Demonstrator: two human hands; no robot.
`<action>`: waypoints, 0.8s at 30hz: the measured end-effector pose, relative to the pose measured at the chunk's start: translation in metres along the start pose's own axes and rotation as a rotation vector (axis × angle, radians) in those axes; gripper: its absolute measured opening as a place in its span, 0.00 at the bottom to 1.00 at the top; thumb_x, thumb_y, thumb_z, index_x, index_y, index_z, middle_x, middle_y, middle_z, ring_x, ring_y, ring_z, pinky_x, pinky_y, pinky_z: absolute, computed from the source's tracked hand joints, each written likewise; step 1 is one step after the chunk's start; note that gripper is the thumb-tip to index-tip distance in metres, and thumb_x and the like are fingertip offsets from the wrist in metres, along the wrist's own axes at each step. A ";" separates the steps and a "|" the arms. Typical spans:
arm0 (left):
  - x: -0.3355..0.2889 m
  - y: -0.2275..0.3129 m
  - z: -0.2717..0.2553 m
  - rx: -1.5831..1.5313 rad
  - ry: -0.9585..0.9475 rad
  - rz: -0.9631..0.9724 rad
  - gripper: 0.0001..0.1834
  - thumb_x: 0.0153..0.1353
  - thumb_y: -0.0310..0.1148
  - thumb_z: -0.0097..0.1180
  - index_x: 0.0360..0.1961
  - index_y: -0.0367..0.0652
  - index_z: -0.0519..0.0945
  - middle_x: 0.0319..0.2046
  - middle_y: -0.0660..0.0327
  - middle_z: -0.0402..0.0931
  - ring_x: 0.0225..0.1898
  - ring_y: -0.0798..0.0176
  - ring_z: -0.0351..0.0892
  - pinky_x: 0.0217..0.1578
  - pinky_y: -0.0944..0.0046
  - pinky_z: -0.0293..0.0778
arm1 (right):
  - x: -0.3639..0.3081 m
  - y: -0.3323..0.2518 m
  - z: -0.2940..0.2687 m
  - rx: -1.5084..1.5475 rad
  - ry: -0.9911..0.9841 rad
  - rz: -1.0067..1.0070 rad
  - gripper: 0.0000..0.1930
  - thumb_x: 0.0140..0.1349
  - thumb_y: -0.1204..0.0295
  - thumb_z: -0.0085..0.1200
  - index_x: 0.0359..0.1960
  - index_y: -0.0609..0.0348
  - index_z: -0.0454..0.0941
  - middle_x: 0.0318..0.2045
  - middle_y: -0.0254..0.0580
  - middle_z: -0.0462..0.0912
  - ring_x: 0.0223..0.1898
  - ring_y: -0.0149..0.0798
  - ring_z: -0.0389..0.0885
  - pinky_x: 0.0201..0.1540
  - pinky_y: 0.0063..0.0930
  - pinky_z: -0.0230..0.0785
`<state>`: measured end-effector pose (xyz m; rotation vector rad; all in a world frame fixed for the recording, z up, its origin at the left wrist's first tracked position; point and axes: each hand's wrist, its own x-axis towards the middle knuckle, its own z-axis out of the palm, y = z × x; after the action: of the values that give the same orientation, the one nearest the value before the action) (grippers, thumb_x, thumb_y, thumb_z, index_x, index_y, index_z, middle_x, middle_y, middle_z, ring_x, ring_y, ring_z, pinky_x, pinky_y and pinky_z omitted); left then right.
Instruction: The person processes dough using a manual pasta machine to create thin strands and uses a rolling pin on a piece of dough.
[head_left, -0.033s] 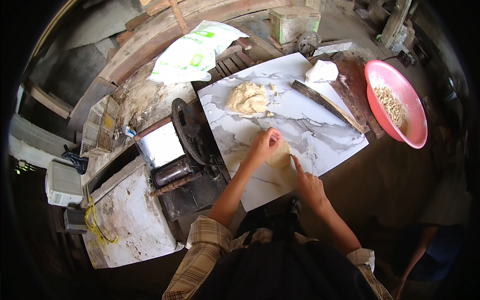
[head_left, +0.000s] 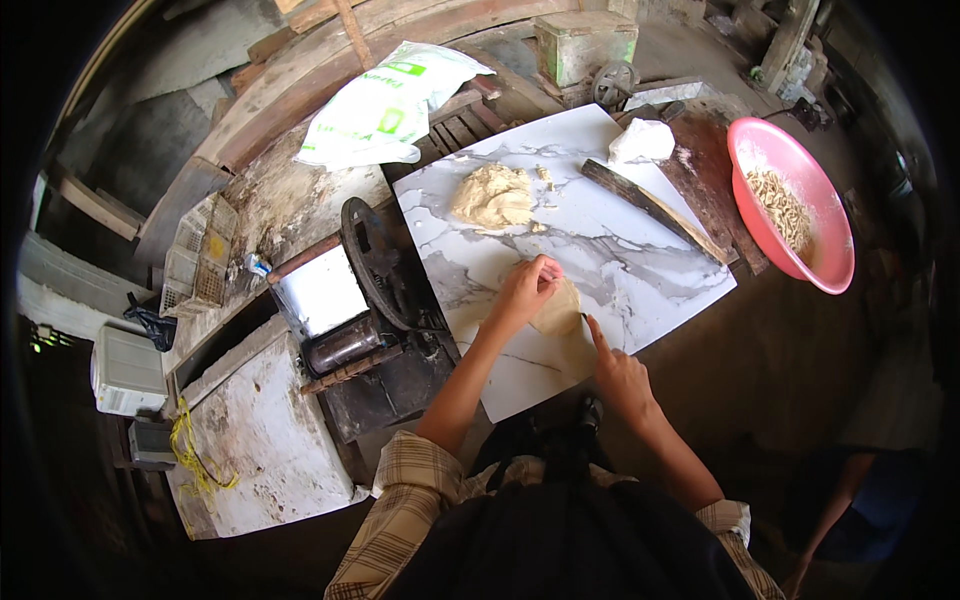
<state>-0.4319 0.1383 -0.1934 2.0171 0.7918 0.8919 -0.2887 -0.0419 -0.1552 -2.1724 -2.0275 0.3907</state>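
A thin, flat round of pale dough (head_left: 558, 312) lies on the marble-patterned board (head_left: 640, 270) close to me. Over its upper left edge is my left hand (head_left: 533, 288), fingers curled and pressed together; whatever they pinch, if anything, is hidden. My right hand (head_left: 622, 378) grips what looks like a small knife (head_left: 584, 317), its index finger stretched along it and the dark tip at the dough's right edge. Most of the knife is hidden by the hand. Farther up the board sits a lumpy mound of dough (head_left: 492, 196), with small crumbs beside it.
A dark wooden bar (head_left: 655, 210) lies across the board's right side, near a white bag (head_left: 642, 141). At right, a pink basin (head_left: 742, 150) holds short dough strips. A roller machine with a wheel (head_left: 362, 262) stands left. Another person's arm (head_left: 838, 510) shows lower right.
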 end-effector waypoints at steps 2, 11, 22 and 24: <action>0.003 0.000 0.000 0.026 -0.017 0.011 0.10 0.54 0.23 0.59 0.38 0.38 0.75 0.36 0.59 0.78 0.37 0.64 0.79 0.38 0.66 0.76 | -0.018 0.002 -0.001 0.013 0.010 0.007 0.40 0.55 0.77 0.46 0.71 0.44 0.46 0.21 0.54 0.79 0.20 0.56 0.79 0.22 0.50 0.72; 0.032 0.004 -0.009 0.399 -0.240 0.154 0.07 0.51 0.29 0.62 0.32 0.44 0.80 0.30 0.60 0.73 0.38 0.58 0.74 0.42 0.57 0.71 | 0.045 0.040 -0.019 0.102 0.254 0.070 0.29 0.61 0.73 0.46 0.66 0.47 0.58 0.31 0.52 0.81 0.33 0.54 0.80 0.35 0.46 0.74; 0.061 0.008 -0.016 0.321 -0.510 0.085 0.10 0.47 0.34 0.66 0.26 0.41 0.80 0.26 0.59 0.75 0.35 0.57 0.75 0.41 0.59 0.71 | 0.120 0.038 -0.003 -0.004 0.450 -0.112 0.22 0.59 0.70 0.53 0.57 0.51 0.70 0.44 0.44 0.77 0.50 0.46 0.68 0.52 0.43 0.60; 0.056 0.008 -0.019 0.296 -0.445 0.125 0.10 0.48 0.33 0.66 0.26 0.40 0.79 0.26 0.60 0.75 0.34 0.58 0.76 0.39 0.60 0.72 | 0.115 0.029 -0.008 0.087 0.419 -0.150 0.21 0.58 0.68 0.54 0.55 0.52 0.72 0.45 0.42 0.77 0.51 0.45 0.67 0.53 0.44 0.57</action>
<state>-0.4140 0.1848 -0.1600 2.4269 0.5735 0.3753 -0.2526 0.0709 -0.1658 -1.8449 -1.8794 0.0002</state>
